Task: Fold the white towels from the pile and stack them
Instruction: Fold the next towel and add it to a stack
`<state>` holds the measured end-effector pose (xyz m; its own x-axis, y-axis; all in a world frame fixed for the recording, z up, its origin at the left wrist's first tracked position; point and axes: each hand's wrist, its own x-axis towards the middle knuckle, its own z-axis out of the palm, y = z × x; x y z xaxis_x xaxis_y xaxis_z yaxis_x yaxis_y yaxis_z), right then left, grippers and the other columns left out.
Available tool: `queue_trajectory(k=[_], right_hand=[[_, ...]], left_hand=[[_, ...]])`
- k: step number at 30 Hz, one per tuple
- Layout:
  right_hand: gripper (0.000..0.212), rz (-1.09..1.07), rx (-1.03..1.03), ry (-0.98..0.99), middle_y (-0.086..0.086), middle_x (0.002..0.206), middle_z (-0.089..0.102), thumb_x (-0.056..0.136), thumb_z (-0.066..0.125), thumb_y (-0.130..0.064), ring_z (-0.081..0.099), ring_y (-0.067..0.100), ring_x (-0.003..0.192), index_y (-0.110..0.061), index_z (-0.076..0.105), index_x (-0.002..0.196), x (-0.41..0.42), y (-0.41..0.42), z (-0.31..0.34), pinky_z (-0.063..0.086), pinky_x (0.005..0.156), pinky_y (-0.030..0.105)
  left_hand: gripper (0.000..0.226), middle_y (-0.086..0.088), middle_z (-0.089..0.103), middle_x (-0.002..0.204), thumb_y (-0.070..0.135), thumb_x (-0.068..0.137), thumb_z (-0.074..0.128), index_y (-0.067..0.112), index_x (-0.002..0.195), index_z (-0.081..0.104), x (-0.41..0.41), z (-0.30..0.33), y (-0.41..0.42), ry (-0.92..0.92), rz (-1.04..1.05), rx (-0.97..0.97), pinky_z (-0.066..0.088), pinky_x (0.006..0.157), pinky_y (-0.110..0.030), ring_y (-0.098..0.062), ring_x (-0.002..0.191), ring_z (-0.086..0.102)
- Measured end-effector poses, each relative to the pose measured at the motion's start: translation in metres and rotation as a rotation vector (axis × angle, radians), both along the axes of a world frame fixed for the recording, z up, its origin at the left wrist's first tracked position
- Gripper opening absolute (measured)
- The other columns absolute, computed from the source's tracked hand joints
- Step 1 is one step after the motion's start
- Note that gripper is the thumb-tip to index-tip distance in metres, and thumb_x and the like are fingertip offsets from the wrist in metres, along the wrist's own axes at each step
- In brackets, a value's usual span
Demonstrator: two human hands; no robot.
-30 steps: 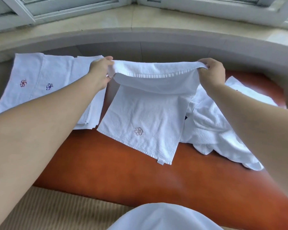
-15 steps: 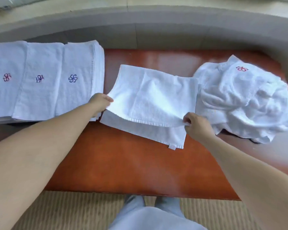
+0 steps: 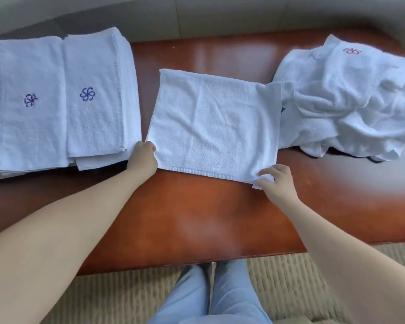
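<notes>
A: White terry towel (image 3: pixel 214 127) now lies flat on the red-brown table (image 3: pixel 197 218), folded in half. Half a second ago the top layer was still raised and short of the near edge; now the edges meet.

B: Hands?

A: Left hand (image 3: pixel 143 157) pinches the near-left corner, fingers curled on the cloth. Right hand (image 3: pixel 277 181) is at the near-right corner, thumb and fingertips nipping the corner and its small tag, other fingers spread. Both have come nearer the body since the earlier frame.

B: Where's it sit versus the rest?

A: Between the folded stack (image 3: pixel 61 101) on the left and the loose pile (image 3: pixel 351 106) on the right. Left corner just beside the stack; far-right edge touches the pile.

B: Textures, shapes?

A: Towel is roughly square, nubby loop weave, flat hemmed band along the near edge, faint creases. Stack is neat overlapping rectangles with blue-purple flower embroidery (image 3: pixel 87 94). Pile is crumpled, soft folds, one red embroidered mark (image 3: pixel 351 51) on top. Table is glossy, polished wood, with glare.

B: Anything hidden or unclear?

A: Stack is cut off at the left edge. Pile runs out of frame at the right; something dark shows under it, can't tell what. Towel's lower layer is covered. Ribbed beige floor (image 3: pixel 278 277) and pale blue trouser legs (image 3: pixel 211 298) below, partly blurred.
</notes>
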<state>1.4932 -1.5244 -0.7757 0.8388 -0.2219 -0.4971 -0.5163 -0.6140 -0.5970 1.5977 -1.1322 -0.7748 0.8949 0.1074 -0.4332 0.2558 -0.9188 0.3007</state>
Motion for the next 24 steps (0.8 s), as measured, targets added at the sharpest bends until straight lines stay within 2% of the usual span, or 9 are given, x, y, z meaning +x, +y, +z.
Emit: queue_trajectory(k=[3, 6, 8, 10, 13, 17, 19, 21, 24], right_hand=[[0.026, -0.301, 0.056, -0.002, -0.006, 0.125, 0.049, 0.085, 0.065, -0.042, 0.058, 0.010, 0.102, -0.027, 0.066, 0.106, 0.001, 0.011, -0.003, 0.050, 0.075, 0.029], [0.038, -0.578, 0.030, 0.087, -0.002, 0.105, 0.055, 0.087, 0.065, -0.041, 0.054, 0.010, 0.080, -0.023, 0.046, 0.114, 0.007, 0.014, -0.007, 0.043, 0.062, 0.030], [0.031, -0.617, 0.072, 0.165, -0.006, 0.087, 0.051, 0.087, 0.067, -0.036, 0.047, 0.011, 0.071, -0.019, 0.048, 0.104, 0.011, 0.012, -0.012, 0.039, 0.060, 0.030], [0.024, -0.593, 0.124, 0.200, -0.005, 0.072, 0.039, 0.085, 0.066, -0.027, 0.035, 0.016, 0.061, -0.018, 0.045, 0.077, 0.014, 0.011, -0.016, 0.029, 0.055, 0.030], [0.026, -0.568, 0.135, 0.198, -0.002, 0.074, 0.037, 0.080, 0.065, -0.020, 0.032, 0.019, 0.065, -0.014, 0.041, 0.068, 0.016, 0.013, -0.018, 0.027, 0.057, 0.031], [0.014, -0.590, 0.178, 0.117, -0.002, 0.085, 0.050, 0.081, 0.061, -0.021, 0.042, 0.017, 0.070, -0.014, 0.051, 0.086, 0.007, 0.012, -0.013, 0.037, 0.061, 0.031], [0.017, -0.591, 0.235, 0.091, 0.002, 0.090, 0.053, 0.081, 0.062, -0.021, 0.048, 0.020, 0.076, -0.013, 0.050, 0.090, 0.003, 0.006, -0.011, 0.044, 0.068, 0.036], [0.021, -0.619, 0.262, 0.071, 0.002, 0.090, 0.057, 0.080, 0.064, -0.021, 0.055, 0.023, 0.079, -0.014, 0.050, 0.095, 0.002, 0.002, -0.009, 0.049, 0.073, 0.040], [0.024, -0.631, 0.243, 0.033, 0.001, 0.095, 0.062, 0.081, 0.065, -0.023, 0.069, 0.032, 0.090, -0.020, 0.053, 0.101, 0.000, -0.002, -0.008, 0.059, 0.086, 0.047]], left_hand=[[0.035, -0.019, 0.043, 0.131, -0.001, 0.093, 0.052, 0.004, 0.128, 0.051, -0.008, -0.009, -0.005, -0.073, -0.052, 0.000, 0.043, 0.089, -0.040, -0.035, 0.116, 0.049], [0.048, -0.021, 0.038, 0.142, 0.002, 0.095, 0.054, 0.003, 0.140, 0.039, -0.014, -0.011, -0.008, -0.084, -0.057, 0.031, 0.043, 0.101, -0.045, -0.037, 0.131, 0.041], [0.061, -0.023, 0.035, 0.146, 0.005, 0.096, 0.055, 0.003, 0.150, 0.028, -0.014, -0.012, -0.010, -0.083, -0.068, 0.075, 0.039, 0.107, -0.044, -0.038, 0.136, 0.037], [0.063, -0.024, 0.038, 0.141, 0.005, 0.095, 0.056, 0.004, 0.151, 0.026, -0.010, -0.011, -0.010, -0.077, -0.068, 0.095, 0.038, 0.107, -0.042, -0.038, 0.132, 0.039], [0.051, -0.021, 0.040, 0.132, 0.000, 0.092, 0.054, 0.008, 0.139, 0.038, -0.011, -0.009, -0.014, -0.064, -0.054, 0.079, 0.042, 0.098, -0.042, -0.037, 0.124, 0.041], [0.039, -0.017, 0.034, 0.129, -0.004, 0.088, 0.051, 0.012, 0.123, 0.046, -0.018, -0.007, -0.022, -0.011, 0.010, 0.011, 0.042, 0.083, -0.036, -0.036, 0.112, 0.046], [0.036, -0.013, 0.032, 0.129, -0.001, 0.090, 0.052, 0.018, 0.120, 0.046, -0.016, -0.004, -0.024, 0.021, 0.145, -0.074, 0.045, 0.072, -0.035, -0.030, 0.088, 0.056], [0.037, -0.008, 0.031, 0.126, 0.001, 0.091, 0.052, 0.023, 0.120, 0.042, -0.013, -0.001, -0.023, 0.036, 0.306, -0.179, 0.046, 0.063, -0.033, -0.025, 0.072, 0.054], [0.051, -0.006, 0.041, 0.122, 0.003, 0.092, 0.059, 0.022, 0.132, 0.033, -0.011, 0.003, -0.027, 0.071, 0.619, -0.436, 0.051, 0.068, -0.034, -0.020, 0.084, 0.054]])
